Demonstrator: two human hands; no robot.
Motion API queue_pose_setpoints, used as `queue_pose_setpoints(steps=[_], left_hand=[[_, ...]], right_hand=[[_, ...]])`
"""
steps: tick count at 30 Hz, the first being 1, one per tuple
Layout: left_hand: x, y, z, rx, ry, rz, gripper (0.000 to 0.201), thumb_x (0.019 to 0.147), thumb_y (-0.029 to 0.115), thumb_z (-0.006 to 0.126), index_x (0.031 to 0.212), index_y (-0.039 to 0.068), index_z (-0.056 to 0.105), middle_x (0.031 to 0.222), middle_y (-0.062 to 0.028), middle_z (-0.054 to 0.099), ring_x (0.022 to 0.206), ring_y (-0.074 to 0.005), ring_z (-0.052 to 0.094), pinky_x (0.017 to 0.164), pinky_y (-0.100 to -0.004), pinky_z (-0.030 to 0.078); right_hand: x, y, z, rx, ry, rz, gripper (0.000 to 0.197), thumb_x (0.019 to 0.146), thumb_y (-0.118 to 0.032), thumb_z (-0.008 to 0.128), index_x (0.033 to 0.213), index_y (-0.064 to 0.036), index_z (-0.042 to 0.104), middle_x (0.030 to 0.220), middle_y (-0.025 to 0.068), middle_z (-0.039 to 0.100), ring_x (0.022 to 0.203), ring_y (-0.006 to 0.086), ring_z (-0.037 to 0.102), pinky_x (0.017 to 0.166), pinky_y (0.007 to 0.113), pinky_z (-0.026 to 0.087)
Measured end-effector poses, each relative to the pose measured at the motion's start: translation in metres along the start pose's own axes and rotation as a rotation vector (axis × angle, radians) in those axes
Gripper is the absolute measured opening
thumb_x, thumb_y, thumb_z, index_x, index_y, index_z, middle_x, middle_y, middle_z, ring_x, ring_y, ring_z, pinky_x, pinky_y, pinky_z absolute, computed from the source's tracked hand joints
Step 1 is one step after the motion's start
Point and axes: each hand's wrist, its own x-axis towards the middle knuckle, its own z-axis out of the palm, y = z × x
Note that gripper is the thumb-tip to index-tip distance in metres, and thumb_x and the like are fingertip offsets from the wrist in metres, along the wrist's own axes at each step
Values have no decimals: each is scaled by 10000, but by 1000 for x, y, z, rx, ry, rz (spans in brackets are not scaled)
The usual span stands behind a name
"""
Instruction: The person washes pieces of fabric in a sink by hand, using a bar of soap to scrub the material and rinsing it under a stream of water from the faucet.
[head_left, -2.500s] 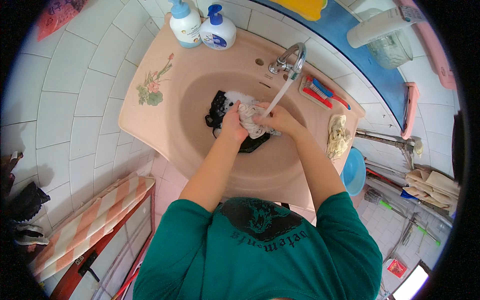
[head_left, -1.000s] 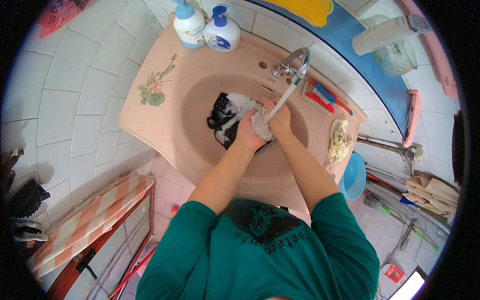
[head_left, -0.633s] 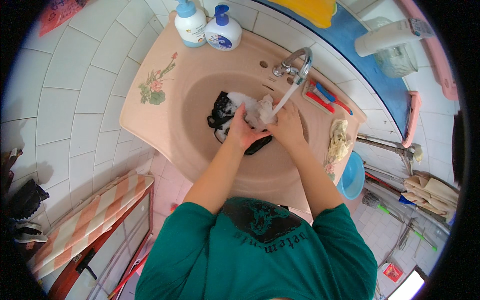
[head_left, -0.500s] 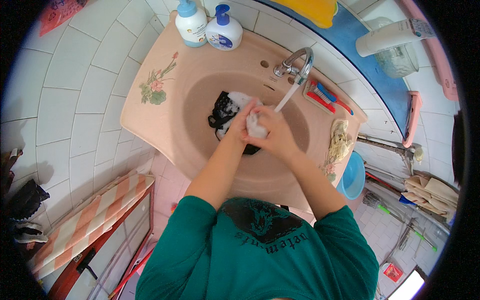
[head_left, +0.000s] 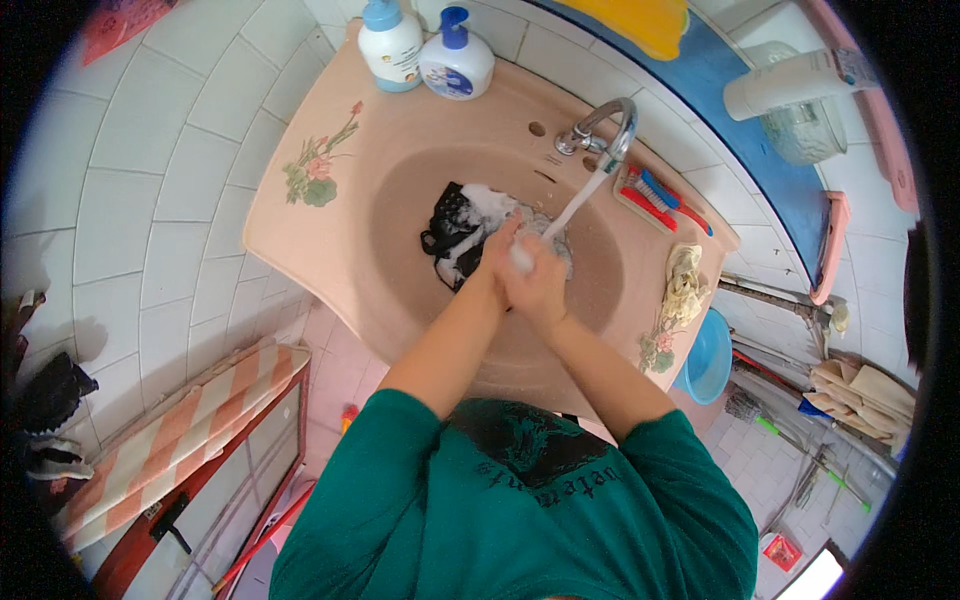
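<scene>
Basin: oval, smooth, pink. Inside: black cloth, dotted, strapped, foam-flecked; pale cloth, sheer, crumpled. Left hand and right hand: pressed together over basin, narrow grip, whitish patch between; cloth or foam, cannot tell. Behind basin: tap, chrome, arched, running.
</scene>
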Motion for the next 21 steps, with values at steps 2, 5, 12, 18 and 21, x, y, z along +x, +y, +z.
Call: queue_pose_setpoints(steps=[2,5,12,18,21], left_hand=[[8,7,-18,-16,-52,-30,369,960,394,446,1087,62,543,959,-105,634,856,-240,621,786,-354,506],[10,-10,-9,-209,-178,-30,394,945,413,466,1122,67,532,1025,-110,622,912,-236,617,788,-362,515],[-32,29,6,-126,-209,-75,468,894,449,557,1210,107,514,1134,-68,606,1048,-227,589,848,-420,502],[-34,35,-1,241,-108,35,295,852,392,648,1052,181,598,982,-4,636,898,-146,601,670,-353,488],[-34,32,-2,137,-141,80,227,862,311,635,1016,147,604,909,10,635,796,-130,598,607,-300,453]], right_hand=[[-9,-12,3,86,-150,185,272,774,-264,687,826,-17,589,771,200,603,762,383,608,663,400,487],[17,67,1,-57,-195,444,318,778,-306,675,861,-13,587,789,211,603,796,401,599,693,412,477],[54,14,-8,-138,-342,542,323,838,-282,611,993,1,586,944,169,633,889,279,610,757,378,468],[50,33,-11,60,-421,660,636,823,-274,614,1350,1,390,1237,214,531,1174,284,499,968,369,397],[52,29,-21,450,-383,765,500,852,-255,569,1310,-72,487,1259,168,548,1148,265,533,933,352,421]])
